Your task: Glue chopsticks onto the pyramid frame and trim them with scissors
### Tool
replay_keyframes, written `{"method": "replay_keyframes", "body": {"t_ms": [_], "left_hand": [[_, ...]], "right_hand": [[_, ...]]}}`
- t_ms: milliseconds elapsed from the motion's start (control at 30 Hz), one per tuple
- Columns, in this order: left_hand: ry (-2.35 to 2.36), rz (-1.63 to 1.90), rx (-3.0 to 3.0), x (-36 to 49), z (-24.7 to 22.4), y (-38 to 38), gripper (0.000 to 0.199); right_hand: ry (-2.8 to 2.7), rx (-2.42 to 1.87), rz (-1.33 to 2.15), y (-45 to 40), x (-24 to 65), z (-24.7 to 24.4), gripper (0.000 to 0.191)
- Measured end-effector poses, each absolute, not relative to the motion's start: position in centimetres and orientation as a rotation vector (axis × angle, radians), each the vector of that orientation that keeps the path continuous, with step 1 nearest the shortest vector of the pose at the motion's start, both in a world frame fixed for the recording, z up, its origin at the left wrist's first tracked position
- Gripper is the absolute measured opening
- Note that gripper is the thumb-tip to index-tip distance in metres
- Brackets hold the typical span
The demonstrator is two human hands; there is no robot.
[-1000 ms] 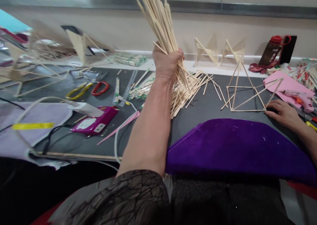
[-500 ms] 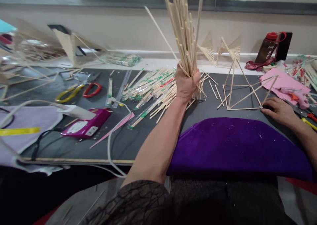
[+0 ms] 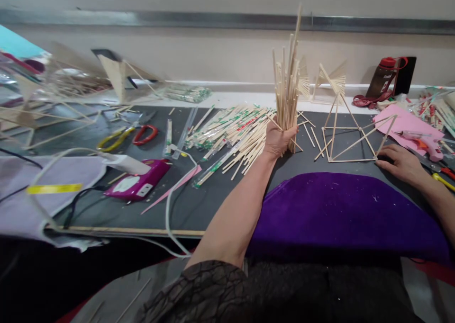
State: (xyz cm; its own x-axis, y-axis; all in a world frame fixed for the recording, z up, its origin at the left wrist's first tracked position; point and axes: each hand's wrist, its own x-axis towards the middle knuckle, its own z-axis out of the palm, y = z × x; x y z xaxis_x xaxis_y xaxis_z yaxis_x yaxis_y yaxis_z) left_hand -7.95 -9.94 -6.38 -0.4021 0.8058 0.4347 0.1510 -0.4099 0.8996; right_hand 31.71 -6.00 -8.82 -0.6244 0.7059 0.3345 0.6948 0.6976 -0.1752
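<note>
My left hand (image 3: 279, 138) is wrapped round an upright bundle of thin wooden chopsticks (image 3: 287, 91), its lower ends at the tabletop. Beside this hand more loose chopsticks (image 3: 245, 148) lie fanned out, next to wrapped chopstick packets (image 3: 227, 124) with green and red print. On the right, my right hand (image 3: 401, 162) rests on the table, fingers loosely stretched, nothing visibly held. Its fingertips are at the near corner of an open stick frame (image 3: 351, 161) made of joined chopsticks. A purple cloth pad (image 3: 341, 209) lies in front, between my forearms.
On the left are yellow-handled scissors (image 3: 117, 138), red-handled scissors (image 3: 145, 134), and a magenta power box (image 3: 142, 183) with a white cable. A pink glue gun (image 3: 426, 148) lies on pink paper (image 3: 394, 114). A bottle (image 3: 384, 79) and twisted stick models (image 3: 330, 79) stand along the wall.
My left hand has lowered the chopstick bundle toward the tabletop, and it sits further right in the view. The chopsticks stand more evenly together. My right hand stays beside the stick frame.
</note>
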Motion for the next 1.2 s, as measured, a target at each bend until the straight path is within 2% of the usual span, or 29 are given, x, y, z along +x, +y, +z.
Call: {"method": "replay_keyframes", "body": {"t_ms": [200,467,667,867,1000,1100,1200], "left_hand": [[1.163,1.993,1.178,-7.0,-4.2,-10.5,0.028],[1.271,1.901,1.159,-7.2,-6.6,-10.7,0.019],[1.288,1.972,1.139,-8.0,-3.7,-11.0,0.019],[1.284,1.616,0.957,-8.8,-2.6,-12.2,0.012],[1.314,1.534,0.874,-8.8,-3.6,-12.4,0.014],[1.348,1.605,0.925,-8.8,-4.5,-11.6,0.016],[1.369,1.735,1.023,-9.2,-5.2,-10.5,0.021]], "right_hand": [[-2.521,-1.092,0.048,-6.0,31.7,-9.0,0.038],[-2.526,-1.096,0.043,-6.0,31.6,-8.8,0.04],[-2.523,-1.099,0.072,-6.1,31.5,-8.9,0.039],[-2.339,-1.203,0.28,-6.7,32.3,-7.7,0.035],[-1.948,-1.372,0.148,-8.9,33.0,-5.7,0.029],[-1.909,-1.242,0.023,-12.1,31.6,-4.0,0.02],[-2.282,-0.92,0.125,-15.3,28.3,-2.7,0.019]]}}
